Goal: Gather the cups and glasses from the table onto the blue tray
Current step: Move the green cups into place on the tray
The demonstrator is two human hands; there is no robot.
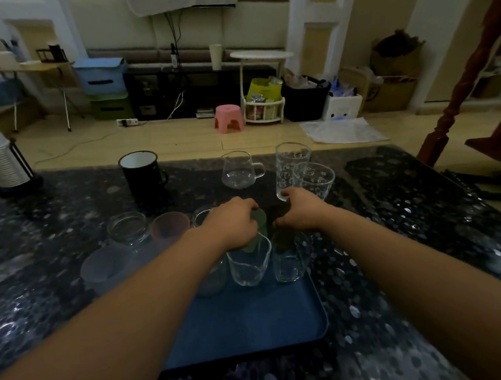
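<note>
While left hand (235, 222) grips the green cup (260, 218) and right hand (299, 210) a dark cup (285, 238), lower both upright onto blue tray (246, 323), clear of the glasses just below.

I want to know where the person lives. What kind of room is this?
Probably a living room at home. A dark speckled table holds cups and a blue tray, and beyond it are a pink stool, storage bins and a wooden floor.

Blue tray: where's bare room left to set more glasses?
Free: the near half of the blue tray, between both forearms. Crowded: its far edge, where clear glasses stand under the left hand and right hand.
</note>
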